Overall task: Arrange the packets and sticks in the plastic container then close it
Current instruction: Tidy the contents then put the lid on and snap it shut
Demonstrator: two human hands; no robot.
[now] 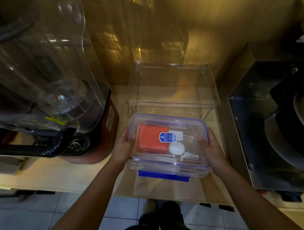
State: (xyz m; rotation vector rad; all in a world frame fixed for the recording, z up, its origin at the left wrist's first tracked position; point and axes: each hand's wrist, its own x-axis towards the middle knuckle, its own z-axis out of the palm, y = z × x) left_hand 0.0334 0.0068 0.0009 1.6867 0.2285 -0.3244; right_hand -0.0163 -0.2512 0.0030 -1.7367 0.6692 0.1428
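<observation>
Clear plastic container [169,146] with blue-trimmed lid [186,125] on top, held over counter [73,174] edge. Left hand [123,145] grips its left side, right hand [212,148] its right. Inside: orange packet [150,141] at left, white round item [175,148] beside it, thin clear sticks [155,158] along the near wall (possibly straws; blurred). Blue latch [164,175] on the near side, apparently unclipped. Empty clear bin [174,86] stands behind.
</observation>
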